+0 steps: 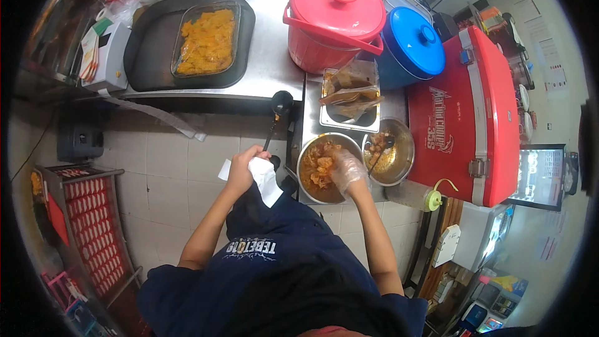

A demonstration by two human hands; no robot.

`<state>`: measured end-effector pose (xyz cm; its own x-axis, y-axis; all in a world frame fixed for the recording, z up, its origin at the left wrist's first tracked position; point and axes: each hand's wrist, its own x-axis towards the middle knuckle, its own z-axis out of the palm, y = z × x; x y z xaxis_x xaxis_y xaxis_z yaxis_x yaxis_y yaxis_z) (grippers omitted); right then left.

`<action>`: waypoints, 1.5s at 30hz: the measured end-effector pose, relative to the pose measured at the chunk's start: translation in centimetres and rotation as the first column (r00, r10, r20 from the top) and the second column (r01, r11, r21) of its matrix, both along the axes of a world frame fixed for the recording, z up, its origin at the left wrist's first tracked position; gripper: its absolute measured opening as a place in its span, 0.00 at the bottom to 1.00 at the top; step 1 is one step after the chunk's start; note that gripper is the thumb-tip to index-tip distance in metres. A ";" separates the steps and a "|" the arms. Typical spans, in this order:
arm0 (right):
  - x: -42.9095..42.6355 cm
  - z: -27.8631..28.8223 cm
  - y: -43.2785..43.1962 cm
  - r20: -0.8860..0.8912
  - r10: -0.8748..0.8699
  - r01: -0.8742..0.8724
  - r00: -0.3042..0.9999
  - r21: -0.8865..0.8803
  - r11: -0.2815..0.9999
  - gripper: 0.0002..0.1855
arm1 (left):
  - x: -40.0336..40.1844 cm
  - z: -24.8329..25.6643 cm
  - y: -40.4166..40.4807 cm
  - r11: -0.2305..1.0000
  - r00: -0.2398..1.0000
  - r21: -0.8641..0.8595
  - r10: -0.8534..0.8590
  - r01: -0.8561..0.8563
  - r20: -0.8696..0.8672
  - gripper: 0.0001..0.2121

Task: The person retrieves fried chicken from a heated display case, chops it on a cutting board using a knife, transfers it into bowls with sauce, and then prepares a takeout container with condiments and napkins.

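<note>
My left hand [244, 168] is closed around the handle of a black ladle [282, 102] and also holds a white paper sheet [265, 181]. The ladle's bowl points away from me, over the gap beside the counter. My right hand [348, 172], in a clear plastic glove, reaches into a steel bowl [303, 182] of reddish-orange food pieces [324, 168]. Its fingertips are among the food, and whether they grip a piece is unclear. Touching or close by on the right is a second steel bowl [406, 173] with food and a dark-handled spoon [387, 142].
Behind the bowls stands a steel container [327, 124] with plastic packets [351, 96]. Further back are a pink lidded bucket [313, 49] and a blue one [398, 68]. A red cooler box [454, 117] and a squeeze bottle [431, 200] stand right; a dark tray [152, 47] lies left.
</note>
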<state>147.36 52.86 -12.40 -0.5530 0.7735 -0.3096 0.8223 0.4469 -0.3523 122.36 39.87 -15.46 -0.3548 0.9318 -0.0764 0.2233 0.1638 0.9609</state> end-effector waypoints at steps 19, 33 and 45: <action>2.6 1.7 -0.7 -0.272 0.000 -0.032 0.962 -0.113 0.993 0.22 | 0.1 -0.5 0.1 1.000 1.000 0.027 -0.002 0.001 0.029 0.04; 0.2 -4.7 -1.6 0.232 0.228 -0.258 0.946 0.106 0.960 0.26 | 1.0 -0.5 0.3 0.997 0.999 0.071 -0.029 0.028 0.019 0.05; 2.1 1.2 1.2 -0.252 -0.293 0.256 0.922 -0.171 0.951 0.15 | 0.7 -0.4 -0.3 0.999 0.999 0.033 -0.026 0.025 0.040 0.06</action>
<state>149.44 54.08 -11.20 -0.4019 0.8694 -0.2875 0.7703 0.1512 -0.6196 123.08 39.55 -15.83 -0.3283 0.9427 -0.0593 0.1879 0.1267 0.9740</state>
